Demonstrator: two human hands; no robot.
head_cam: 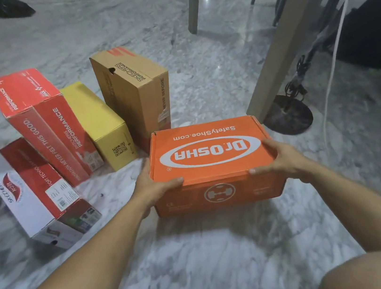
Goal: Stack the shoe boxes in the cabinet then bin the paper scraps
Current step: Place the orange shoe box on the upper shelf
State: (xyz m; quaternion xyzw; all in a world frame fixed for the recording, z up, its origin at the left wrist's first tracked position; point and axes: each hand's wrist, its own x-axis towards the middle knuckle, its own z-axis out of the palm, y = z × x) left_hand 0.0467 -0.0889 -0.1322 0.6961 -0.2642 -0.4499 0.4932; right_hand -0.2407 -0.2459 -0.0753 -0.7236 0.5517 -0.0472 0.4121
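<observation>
- Two hands, left hand (152, 187) and right hand (283, 157), gripping orange shoe box (212, 165) at opposite ends, on marble floor (202, 266).
- Standing nearby at left: four other boxes (96, 116).

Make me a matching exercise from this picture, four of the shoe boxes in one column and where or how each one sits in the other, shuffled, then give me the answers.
Column one:
1. orange box
2. yellow box
3. brown box
4. white and red box

Column two:
A. standing on end, just behind the orange box
B. lying farthest left on the floor
C. held at both ends by the left hand and right hand
D. lying between the tall red box and the brown one

Pairs: 1-C, 2-D, 3-A, 4-B
</observation>
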